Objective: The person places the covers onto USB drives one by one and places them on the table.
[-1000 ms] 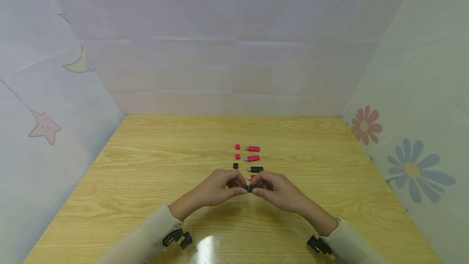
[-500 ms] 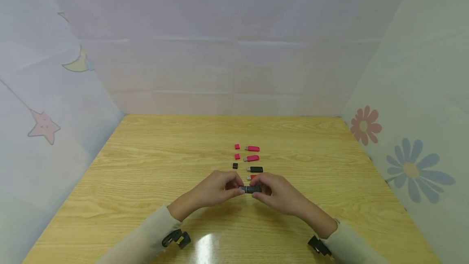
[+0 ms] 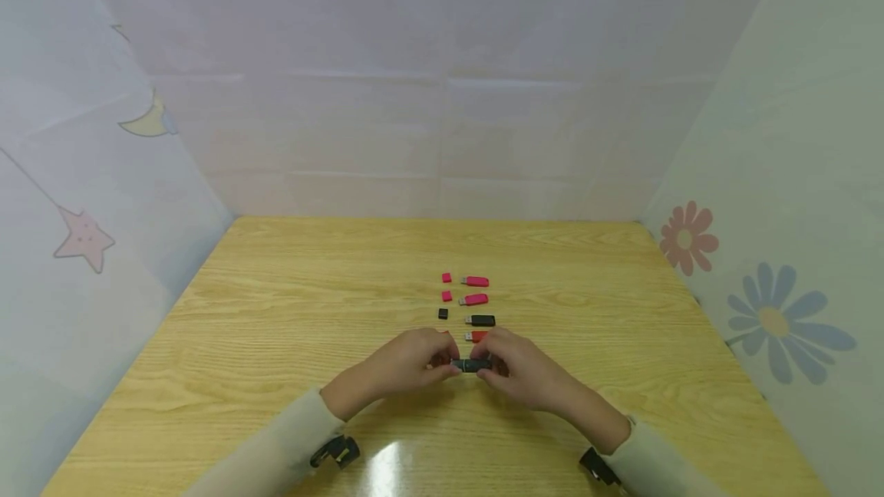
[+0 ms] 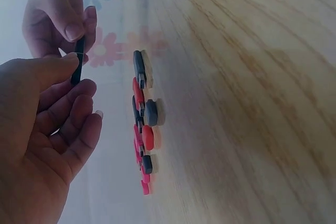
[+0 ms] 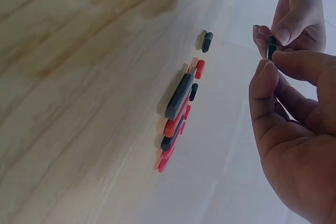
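A dark USB flash drive [image 3: 476,366] lies level between my hands above the front half of the table, a thin pale seam showing where its cap meets the body. My left hand [image 3: 412,363] pinches the cap end between thumb and fingers. The other end is pinched by my right hand [image 3: 521,369]. In the left wrist view the dark stick [image 4: 77,69] runs from one thumb to the other, raised off the tabletop. Just beyond the fingers, a red USB drive [image 3: 478,337] and its red cap [image 3: 445,333] are partly covered by the hands.
Farther back lie a black USB drive [image 3: 479,320], a black cap [image 3: 443,314], and two pink drives [image 3: 476,281] with pink caps [image 3: 446,296] to their left. A grey drive [image 5: 179,97] and grey cap [image 4: 151,112], hidden in the head view, show in the wrist views.
Both hands have come slightly nearer the body with the drive. The greenish band at its middle has become a thin pale seam. The red cap's edge now shows past the left hand.
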The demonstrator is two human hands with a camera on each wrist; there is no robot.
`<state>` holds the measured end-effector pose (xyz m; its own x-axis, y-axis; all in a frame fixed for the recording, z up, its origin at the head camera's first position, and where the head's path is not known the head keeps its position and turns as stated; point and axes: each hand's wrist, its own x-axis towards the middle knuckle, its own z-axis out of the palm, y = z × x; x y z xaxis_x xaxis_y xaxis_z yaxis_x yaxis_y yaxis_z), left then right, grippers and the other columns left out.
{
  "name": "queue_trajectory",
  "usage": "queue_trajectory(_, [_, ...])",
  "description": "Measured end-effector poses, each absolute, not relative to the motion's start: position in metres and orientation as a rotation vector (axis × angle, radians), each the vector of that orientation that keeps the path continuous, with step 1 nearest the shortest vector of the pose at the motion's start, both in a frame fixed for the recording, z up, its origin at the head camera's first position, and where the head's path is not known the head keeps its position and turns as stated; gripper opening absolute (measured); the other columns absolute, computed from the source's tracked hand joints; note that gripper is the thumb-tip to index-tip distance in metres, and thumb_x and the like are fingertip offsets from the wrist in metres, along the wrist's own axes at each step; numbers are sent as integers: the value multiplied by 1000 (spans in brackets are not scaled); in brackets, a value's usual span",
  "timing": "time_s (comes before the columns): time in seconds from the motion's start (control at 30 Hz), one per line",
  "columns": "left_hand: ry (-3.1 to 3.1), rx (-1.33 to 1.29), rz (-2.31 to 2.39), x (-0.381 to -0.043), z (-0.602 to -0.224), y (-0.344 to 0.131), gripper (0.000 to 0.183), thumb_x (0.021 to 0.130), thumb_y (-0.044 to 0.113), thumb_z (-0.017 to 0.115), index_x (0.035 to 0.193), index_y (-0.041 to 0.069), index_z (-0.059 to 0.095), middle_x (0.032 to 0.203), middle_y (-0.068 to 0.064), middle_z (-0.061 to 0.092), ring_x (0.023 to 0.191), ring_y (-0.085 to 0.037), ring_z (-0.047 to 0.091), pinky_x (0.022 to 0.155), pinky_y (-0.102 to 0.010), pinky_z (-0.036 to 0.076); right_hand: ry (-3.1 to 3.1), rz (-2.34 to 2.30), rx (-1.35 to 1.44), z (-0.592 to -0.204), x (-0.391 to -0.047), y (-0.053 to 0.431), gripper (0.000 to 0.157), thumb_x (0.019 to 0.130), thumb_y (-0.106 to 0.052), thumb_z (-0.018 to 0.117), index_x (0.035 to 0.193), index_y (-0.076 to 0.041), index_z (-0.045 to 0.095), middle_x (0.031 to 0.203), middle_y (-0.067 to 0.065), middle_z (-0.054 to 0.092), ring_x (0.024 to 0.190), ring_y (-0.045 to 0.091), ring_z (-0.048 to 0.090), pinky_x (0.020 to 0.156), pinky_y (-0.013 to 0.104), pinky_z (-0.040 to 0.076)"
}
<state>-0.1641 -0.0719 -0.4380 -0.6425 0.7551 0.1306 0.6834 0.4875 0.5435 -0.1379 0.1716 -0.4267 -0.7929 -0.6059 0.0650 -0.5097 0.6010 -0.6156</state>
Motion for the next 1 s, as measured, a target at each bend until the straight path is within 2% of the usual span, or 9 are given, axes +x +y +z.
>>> queue_trajectory(0.2, [2604, 1258, 825, -163, -439, -71, 10, 97, 23, 72, 101, 14, 69, 93, 7, 68, 83, 1, 60, 74, -17, 51, 2672, -924, -911, -431, -138, 170, 15, 93, -8, 73, 106, -15, 68, 100, -6, 57, 78, 5, 53, 67, 21, 49])
queue_trajectory(0.43, [2632, 1286, 744, -163, -444, -69, 10, 95, 25, 73, 98, 15, 70, 86, 10, 65, 76, 1, 54, 67, -16, 46, 2660, -908, -922, -435, -138, 172, 17, 91, -4, 73, 105, -13, 68, 99, -6, 55, 80, 12, 55, 69, 21, 49])
queue_trajectory(0.7, [2652, 1346, 665, -165, -449, -67, 9, 95, 24, 73, 98, 16, 70, 84, 10, 62, 73, 1, 51, 65, -16, 44, 2658, -866, -958, -438, -140, 172, 19, 90, -2, 73, 105, -11, 69, 93, -6, 56, 79, 5, 53, 68, 21, 49])
queue_trajectory(1.0, [2609, 1340, 611, -166, -452, -63, 7, 96, 25, 72, 97, 18, 69, 80, 14, 63, 69, 5, 53, 62, -11, 43, 2655, -801, -966, -444, -141, 173, 18, 90, -5, 74, 105, -13, 69, 92, -7, 56, 78, 3, 50, 68, 22, 46])
